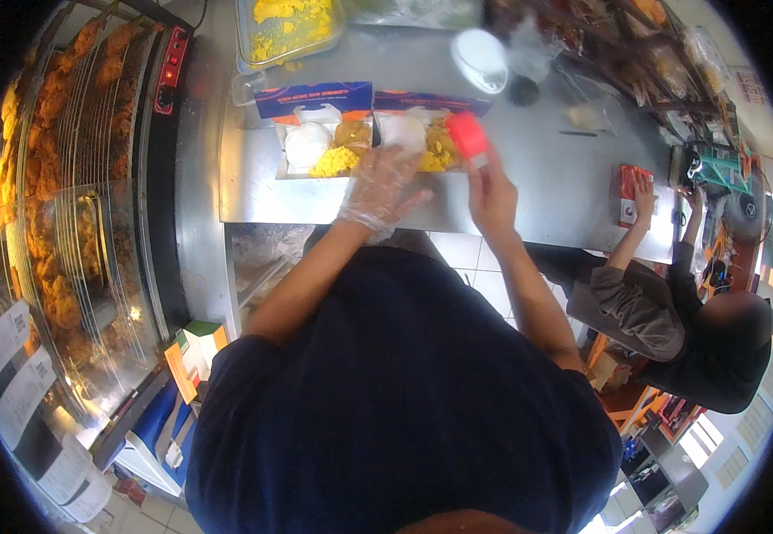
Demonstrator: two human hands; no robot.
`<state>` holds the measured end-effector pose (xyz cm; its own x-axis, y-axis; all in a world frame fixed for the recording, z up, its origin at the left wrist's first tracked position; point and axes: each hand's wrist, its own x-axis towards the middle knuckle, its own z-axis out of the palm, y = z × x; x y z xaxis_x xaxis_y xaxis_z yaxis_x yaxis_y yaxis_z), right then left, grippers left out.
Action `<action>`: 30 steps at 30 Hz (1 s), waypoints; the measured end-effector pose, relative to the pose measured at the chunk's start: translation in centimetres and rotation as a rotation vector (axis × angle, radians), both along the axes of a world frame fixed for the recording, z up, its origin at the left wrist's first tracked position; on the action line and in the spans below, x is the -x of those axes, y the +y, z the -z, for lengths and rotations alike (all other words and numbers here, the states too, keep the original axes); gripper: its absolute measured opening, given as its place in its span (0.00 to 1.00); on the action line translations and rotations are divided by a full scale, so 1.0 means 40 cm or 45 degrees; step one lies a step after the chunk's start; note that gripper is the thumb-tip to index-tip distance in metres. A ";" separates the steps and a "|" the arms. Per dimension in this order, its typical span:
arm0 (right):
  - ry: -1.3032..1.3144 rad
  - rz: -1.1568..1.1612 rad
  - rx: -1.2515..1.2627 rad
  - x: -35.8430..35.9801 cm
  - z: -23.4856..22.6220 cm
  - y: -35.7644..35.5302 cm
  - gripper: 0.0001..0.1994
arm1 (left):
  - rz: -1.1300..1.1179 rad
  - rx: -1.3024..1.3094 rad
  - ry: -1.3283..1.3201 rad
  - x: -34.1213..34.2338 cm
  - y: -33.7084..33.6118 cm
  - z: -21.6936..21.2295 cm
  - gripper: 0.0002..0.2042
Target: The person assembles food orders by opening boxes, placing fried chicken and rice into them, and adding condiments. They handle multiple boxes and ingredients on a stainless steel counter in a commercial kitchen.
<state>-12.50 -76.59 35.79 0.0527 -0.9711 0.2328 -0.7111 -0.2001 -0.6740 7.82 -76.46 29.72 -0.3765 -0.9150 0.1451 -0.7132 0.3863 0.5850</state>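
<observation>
Two open food boxes sit side by side on the steel counter (538,178). The left box (324,142) holds white rice, a fried piece and yellow crumbs. The right box (422,138) holds rice and yellow crumbs too. My left hand (378,189), in a clear plastic glove, hovers with spread fingers at the near edge between the boxes and holds nothing. My right hand (491,191), bare, grips a red bottle (469,138) tilted over the right box.
A heated display cabinet (66,205) full of fried chicken stands at the left. A tub of yellow crumbs (287,27) and a white bowl (480,58) sit at the counter's far side. Another person (671,311) at the right touches a red packet (631,191).
</observation>
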 end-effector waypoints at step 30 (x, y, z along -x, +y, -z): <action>0.672 -0.509 -0.110 -0.244 0.043 -1.104 0.16 | -0.759 0.060 0.836 -0.716 0.163 -0.032 0.09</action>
